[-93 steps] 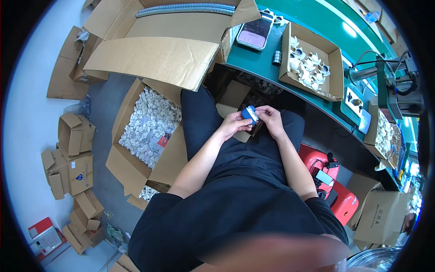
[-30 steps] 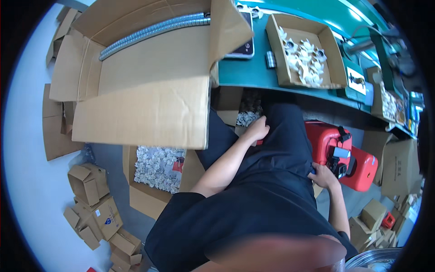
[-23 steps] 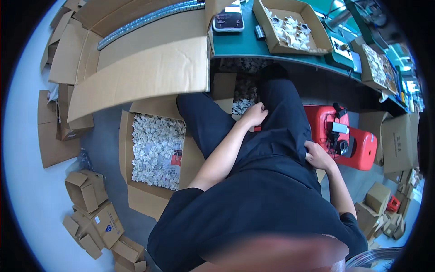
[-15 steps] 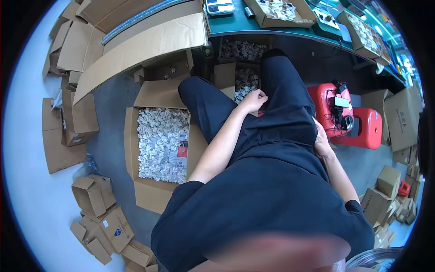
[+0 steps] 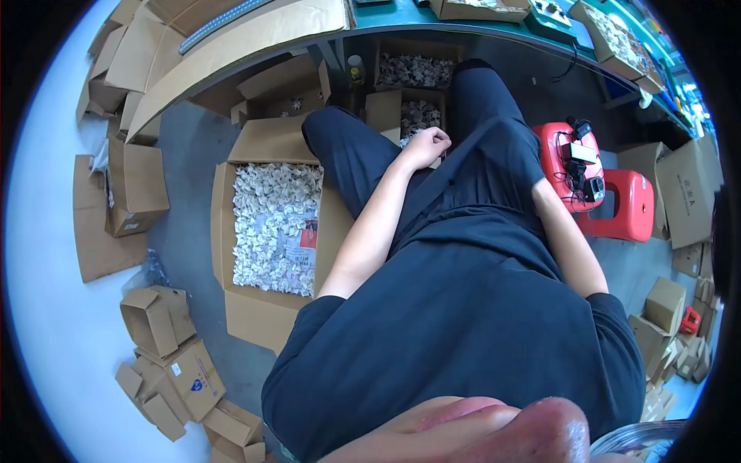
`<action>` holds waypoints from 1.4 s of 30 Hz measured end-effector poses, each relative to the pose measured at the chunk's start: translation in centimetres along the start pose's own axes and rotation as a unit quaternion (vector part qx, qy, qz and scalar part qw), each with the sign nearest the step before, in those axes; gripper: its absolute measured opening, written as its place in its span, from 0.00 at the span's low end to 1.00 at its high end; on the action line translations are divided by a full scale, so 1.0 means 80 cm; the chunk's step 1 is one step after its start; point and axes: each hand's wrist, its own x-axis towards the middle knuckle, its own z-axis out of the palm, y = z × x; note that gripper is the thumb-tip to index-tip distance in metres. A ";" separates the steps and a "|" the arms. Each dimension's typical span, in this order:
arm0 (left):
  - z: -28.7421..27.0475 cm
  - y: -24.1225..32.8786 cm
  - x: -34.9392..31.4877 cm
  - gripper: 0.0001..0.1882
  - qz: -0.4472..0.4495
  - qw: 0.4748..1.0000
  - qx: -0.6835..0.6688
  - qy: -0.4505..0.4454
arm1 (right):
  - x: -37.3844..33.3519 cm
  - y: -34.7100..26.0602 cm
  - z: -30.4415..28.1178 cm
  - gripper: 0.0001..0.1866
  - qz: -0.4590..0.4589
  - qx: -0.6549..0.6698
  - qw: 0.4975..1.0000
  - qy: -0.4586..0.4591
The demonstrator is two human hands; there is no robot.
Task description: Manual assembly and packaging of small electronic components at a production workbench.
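Observation:
My left hand [image 5: 427, 147] hovers or rests above my lap between the thighs, its fingers curled in and no object showing in them. Just beyond it stands a small cardboard box [image 5: 384, 113] with small white pieces inside. My right hand is hidden in the dark trousers [image 5: 494, 158] at the right hip, where the cloth bulges; only the forearm [image 5: 570, 235] shows, so its fingers cannot be seen. To the left of my leg, a large open carton [image 5: 258, 318] holds many small white pieces [image 5: 266, 197] and a printed sheet [image 5: 302, 245].
A green-topped workbench [image 5: 394, 15] runs across the far side, with trays of parts on it. At the right, a red stool [image 5: 634, 207] stands beside a red seat carrying cabled devices [image 5: 579, 154]. Cardboard boxes [image 5: 154, 320] are piled along the left wall, others at far right.
My right hand has slid from the outside of the hip into the trouser cloth, out of sight. The left hand stays curled over the lap. The view has tilted slightly.

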 end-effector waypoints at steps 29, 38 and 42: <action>0.014 0.047 0.046 0.12 -0.082 0.966 -0.246 -0.005 | -0.113 -0.232 -0.180 0.32 -0.105 -0.297 0.947 0.067; 0.016 0.185 0.020 0.27 0.083 0.857 -0.485 -0.154 | 0.070 -0.244 -0.029 0.24 -0.235 -0.034 0.967 -0.090; 0.002 0.179 0.025 0.27 0.105 0.818 -0.561 -0.070 | 0.106 -0.256 0.003 0.25 -0.309 -0.167 0.930 -0.104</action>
